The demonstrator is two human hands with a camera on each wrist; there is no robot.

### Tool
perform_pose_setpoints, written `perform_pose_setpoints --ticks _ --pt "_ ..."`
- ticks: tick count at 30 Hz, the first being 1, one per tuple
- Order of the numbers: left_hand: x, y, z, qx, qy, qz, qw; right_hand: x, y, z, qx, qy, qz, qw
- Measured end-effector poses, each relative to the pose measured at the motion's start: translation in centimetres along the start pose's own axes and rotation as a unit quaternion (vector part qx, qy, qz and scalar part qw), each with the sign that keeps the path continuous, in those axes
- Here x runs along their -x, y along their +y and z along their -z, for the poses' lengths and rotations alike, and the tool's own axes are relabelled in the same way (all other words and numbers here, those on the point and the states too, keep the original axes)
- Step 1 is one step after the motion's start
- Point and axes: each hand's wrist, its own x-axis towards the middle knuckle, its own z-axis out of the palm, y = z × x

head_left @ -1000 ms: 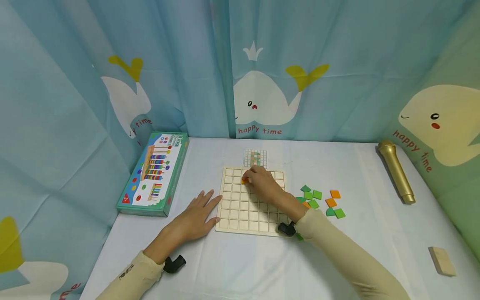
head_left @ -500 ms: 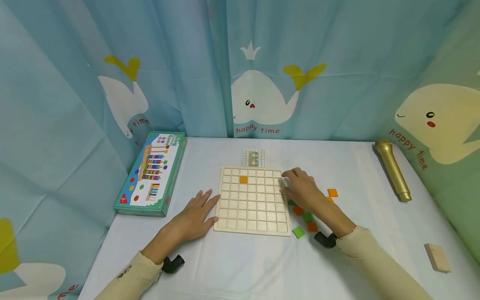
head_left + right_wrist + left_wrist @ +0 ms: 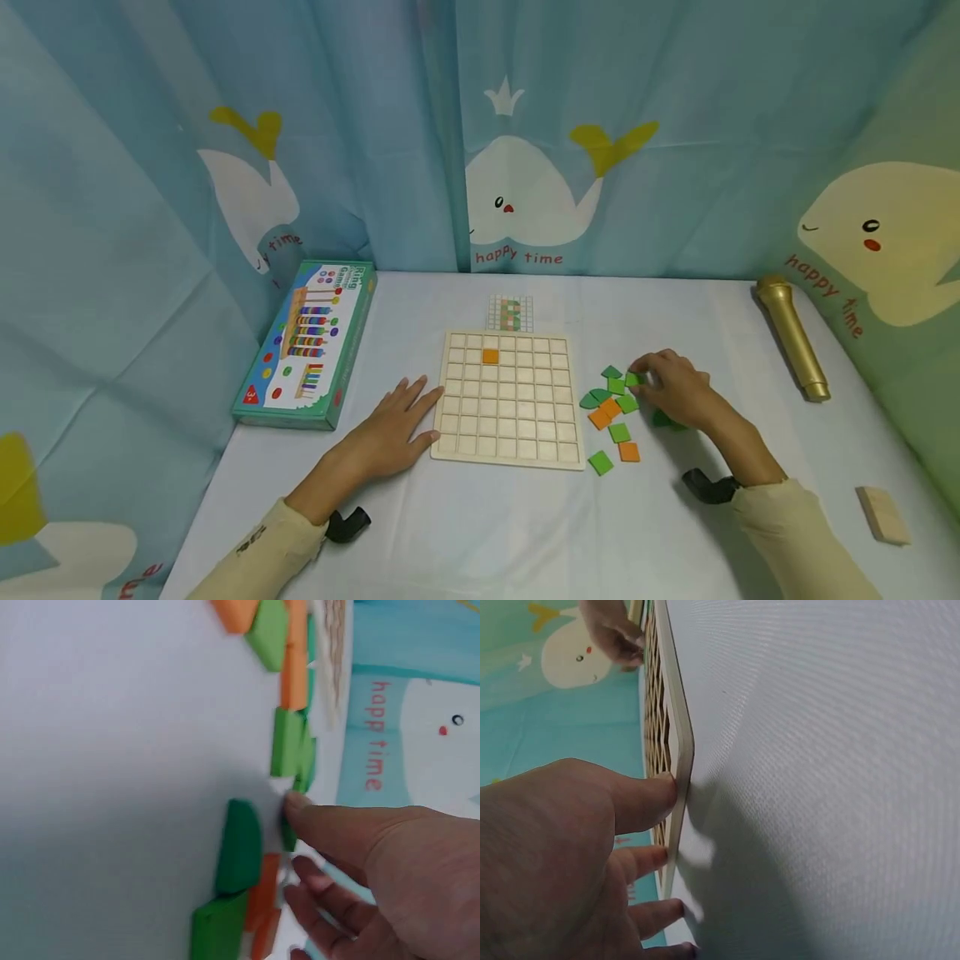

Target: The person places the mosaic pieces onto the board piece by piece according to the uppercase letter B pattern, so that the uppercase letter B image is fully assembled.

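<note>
Beside the board's right edge, among the scattered tiles, my right hand (image 3: 678, 387) pinches a green square (image 3: 635, 379) between thumb and fingers, low over the white tabletop (image 3: 480, 533). My left hand (image 3: 390, 437) lies well apart from it, palm down with its fingers spread and straight, thumb and forefinger touching the left edge of the gridded wooden board (image 3: 507, 410). One orange square (image 3: 491, 357) sits in that grid, second row from the far side, third column from the left.

Near my right hand, the loose pieces form an uneven cluster: more green squares (image 3: 618, 432), a few orange squares (image 3: 629, 452) and some darker green pieces with curved sides (image 3: 589, 401). Two of the orange ones touch each other (whether one overlaps the other, I can't tell). More pieces lie partly hidden under my right palm.

Just beyond the board's far edge is a small card (image 3: 511, 314) printed with a grid and a green and orange pattern. Farther left a boxed ring game (image 3: 303, 346) lies flat, while a gold microphone (image 3: 793, 339) and a wooden block (image 3: 883, 517) rest well to the right. Whale-printed curtains (image 3: 420, 133) hang behind the table.
</note>
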Motion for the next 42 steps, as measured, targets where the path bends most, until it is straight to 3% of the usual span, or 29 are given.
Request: perform_pose_setpoints --ticks 10,23,32,42 --pt "-0.2 0.0 0.0 -0.004 0.0 -0.001 1.0 -1.8 1.8 0.0 -0.041 0.01 0.015 0.999" --pt "-0.2 -0.1 -0.1 -0.004 0.007 -0.006 0.9999 -3.7 1.8 -0.4 -0.076 0.025 0.0 0.9968" --pt "-0.1 0.0 0.0 -0.005 0.0 0.002 1.0 -5.2 -2.8 -0.6 -0.111 0.029 0.064 0.9913" --pt "0.0 0.3 0.1 -0.005 0.004 0.004 1.0 -8.0 -8.6 -3.0 -0.136 -0.033 0.109 0.9842"
